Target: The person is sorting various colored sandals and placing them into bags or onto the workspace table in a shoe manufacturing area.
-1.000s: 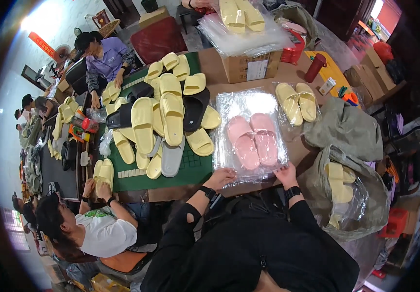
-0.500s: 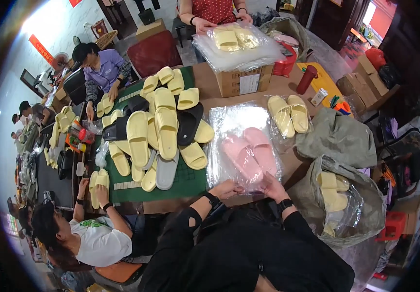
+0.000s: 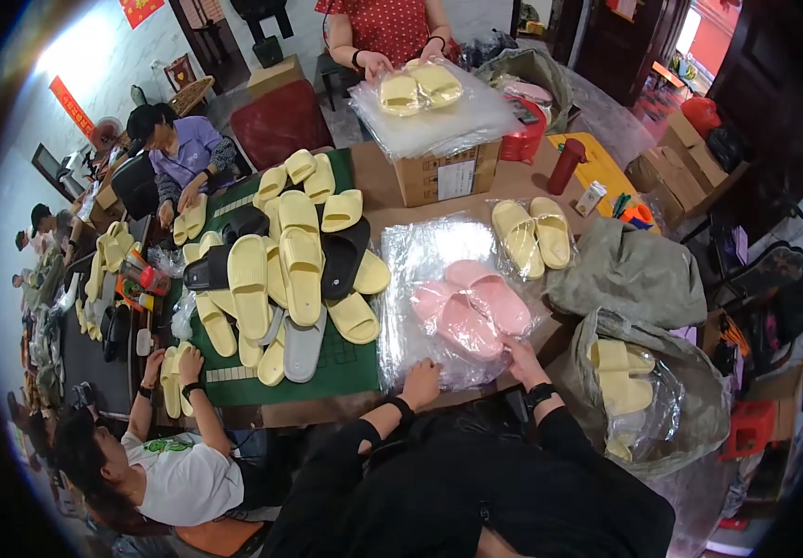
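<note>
A pair of pink slippers [image 3: 472, 307] lies on a stack of clear plastic bags [image 3: 420, 270] on the brown table. My left hand [image 3: 421, 381] rests closed on the near edge of the plastic, pinching it. My right hand [image 3: 520, 357] touches the heel of the right pink slipper through or at the plastic. Both my sleeves are black, with dark bands at the wrists.
A heap of yellow, grey and black slippers [image 3: 285, 270] covers a green mat to the left. Bagged yellow slippers [image 3: 533, 232] lie behind. A cardboard box [image 3: 443, 172], a red bottle [image 3: 568, 166], grey sacks [image 3: 638, 274] and other seated people surround the table.
The view has shifted, so the table sits lower and closer. My hands stay at the near edge of the plastic by the pink slippers, the right one now closer to the slipper heel.
</note>
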`<state>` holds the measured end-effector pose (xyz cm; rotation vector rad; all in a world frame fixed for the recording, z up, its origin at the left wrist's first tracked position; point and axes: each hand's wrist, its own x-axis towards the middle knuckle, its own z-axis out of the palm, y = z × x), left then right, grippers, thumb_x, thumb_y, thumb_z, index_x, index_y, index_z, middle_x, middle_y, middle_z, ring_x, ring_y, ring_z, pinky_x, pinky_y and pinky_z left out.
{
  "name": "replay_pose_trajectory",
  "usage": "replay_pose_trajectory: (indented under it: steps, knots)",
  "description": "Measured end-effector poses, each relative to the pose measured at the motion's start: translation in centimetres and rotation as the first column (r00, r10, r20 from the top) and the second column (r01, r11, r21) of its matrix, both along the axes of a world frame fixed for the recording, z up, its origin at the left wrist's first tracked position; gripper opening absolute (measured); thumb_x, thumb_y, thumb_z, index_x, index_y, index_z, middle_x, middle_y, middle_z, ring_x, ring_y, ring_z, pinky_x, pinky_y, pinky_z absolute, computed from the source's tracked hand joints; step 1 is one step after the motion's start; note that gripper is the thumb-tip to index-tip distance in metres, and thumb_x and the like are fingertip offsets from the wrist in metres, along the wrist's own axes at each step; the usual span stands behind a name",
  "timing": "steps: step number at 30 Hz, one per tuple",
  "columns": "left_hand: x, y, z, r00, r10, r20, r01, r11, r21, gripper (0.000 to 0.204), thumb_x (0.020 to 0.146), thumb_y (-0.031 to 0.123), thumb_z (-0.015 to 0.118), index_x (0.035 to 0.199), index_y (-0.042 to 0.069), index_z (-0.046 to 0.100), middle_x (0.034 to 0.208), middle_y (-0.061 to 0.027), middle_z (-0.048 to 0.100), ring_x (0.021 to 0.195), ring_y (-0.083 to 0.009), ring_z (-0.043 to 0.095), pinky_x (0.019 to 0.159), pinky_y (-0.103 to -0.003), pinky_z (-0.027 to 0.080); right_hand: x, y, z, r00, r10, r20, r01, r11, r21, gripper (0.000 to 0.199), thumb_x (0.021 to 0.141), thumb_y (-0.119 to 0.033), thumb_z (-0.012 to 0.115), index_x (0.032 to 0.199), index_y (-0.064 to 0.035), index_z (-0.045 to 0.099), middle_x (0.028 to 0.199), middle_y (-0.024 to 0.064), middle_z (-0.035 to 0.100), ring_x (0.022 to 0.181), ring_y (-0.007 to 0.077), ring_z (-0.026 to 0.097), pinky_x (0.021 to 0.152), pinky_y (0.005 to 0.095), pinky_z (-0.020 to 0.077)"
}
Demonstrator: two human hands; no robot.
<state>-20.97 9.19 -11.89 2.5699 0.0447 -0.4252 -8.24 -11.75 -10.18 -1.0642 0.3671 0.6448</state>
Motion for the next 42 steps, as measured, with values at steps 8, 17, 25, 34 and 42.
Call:
replay_pose_trajectory:
  steps: [8, 17, 25, 34, 42]
  knots:
    - [-0.6, 0.0, -1.4, 0.982, -0.053, 0.183, 0.012, 0.976, 0.217, 0.045, 0.072, 0.013, 0.052, 0.117, 0.010, 0.050, 0.127, -0.0200, 0.037, 0.115, -0.0374, 0.035, 0.093, -0.050, 0.029, 7.3, 0.7, 4.8, 0.924, -0.156, 0.349, 0.170, 0.985, -0.009, 0.034, 0.077, -0.009, 0.059, 0.108, -0.0080, 0.046, 0.092, 0.0046, 0.056, 0.075, 0.0136, 0.056, 0.057, 0.0272, 0.0483]
    - [-1.1, -0.4, -2.0, 0.958, -0.022, 0.287, -0.037, 0.979, 0.199, 0.045, 0.074, 0.012, 0.049, 0.119, 0.008, 0.048, 0.128, -0.0229, 0.035, 0.118, -0.0387, 0.033, 0.094, -0.051, 0.027, 15.5, -0.5, 9.6, 0.799, -0.307, 0.518, 0.308, 0.947, 0.087, 0.024, 0.075, -0.008, 0.060, 0.098, -0.0054, 0.052, 0.077, 0.0011, 0.055, 0.061, 0.0116, 0.052, 0.049, 0.0246, 0.0410]
    - [-2.0, -0.7, -0.9, 0.968, -0.008, 0.249, -0.053, 0.970, 0.236, 0.050, 0.075, 0.014, 0.053, 0.123, 0.006, 0.043, 0.132, -0.0220, 0.030, 0.119, -0.0396, 0.031, 0.096, -0.051, 0.027, 18.2, -2.3, 8.0, 0.818, -0.358, 0.451, 0.405, 0.914, -0.008, 0.012, 0.075, -0.011, 0.060, 0.085, -0.0082, 0.054, 0.071, -0.0002, 0.053, 0.056, 0.0104, 0.052, 0.043, 0.0226, 0.0401]
    - [-4.5, 0.0, -1.2, 0.977, 0.099, 0.187, -0.139, 0.966, 0.217, 0.048, 0.076, 0.014, 0.051, 0.122, 0.005, 0.044, 0.132, -0.0235, 0.028, 0.120, -0.0403, 0.030, 0.097, -0.052, 0.025, 22.2, -2.0, 5.9, 0.896, -0.394, 0.202, 0.427, 0.890, -0.159, 0.014, 0.073, -0.021, 0.063, 0.076, -0.0147, 0.051, 0.073, -0.0013, 0.053, 0.061, 0.0150, 0.051, 0.053, 0.0322, 0.0451]
    - [-4.7, 0.3, -0.9, 0.977, 0.113, 0.181, -0.147, 0.971, 0.187, 0.047, 0.076, 0.013, 0.051, 0.122, 0.006, 0.044, 0.132, -0.0237, 0.028, 0.121, -0.0417, 0.028, 0.097, -0.053, 0.025, 19.5, -0.9, 8.9, 0.658, -0.677, 0.330, 0.734, 0.674, -0.081, 0.079, 0.070, -0.023, 0.066, 0.132, -0.0048, 0.021, 0.128, 0.0149, 0.029, 0.115, 0.0302, 0.035, 0.089, 0.0386, 0.0389]
